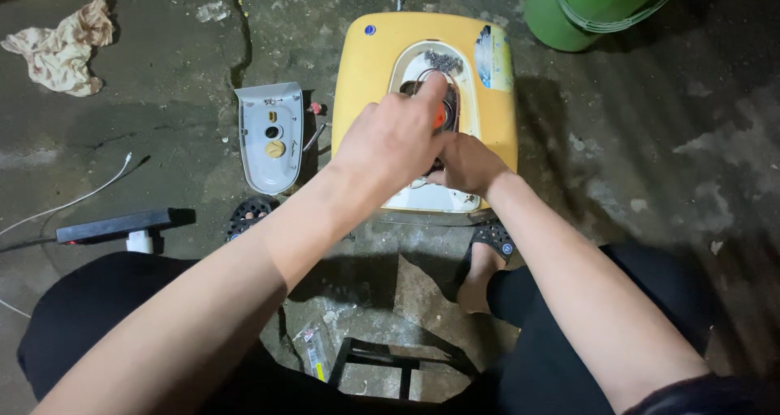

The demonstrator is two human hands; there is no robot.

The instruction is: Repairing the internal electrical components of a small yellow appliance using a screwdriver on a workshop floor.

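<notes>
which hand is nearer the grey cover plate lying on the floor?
Left. The left hand is over the yellow appliance's opening, just right of the grey cover plate. The right hand sits farther right, at the opening's lower edge.

We see a dim scene lit by one hard light from near the camera, brightest at the centre. The yellow casing (357, 98) and our forearms glare pale, while the concrete floor (650, 139) falls off into darkness toward the corners. Sharp shadows fall to the right of the casing and beneath our arms. Focus is crisp, with slight wide-angle stretching at the edges.
</notes>
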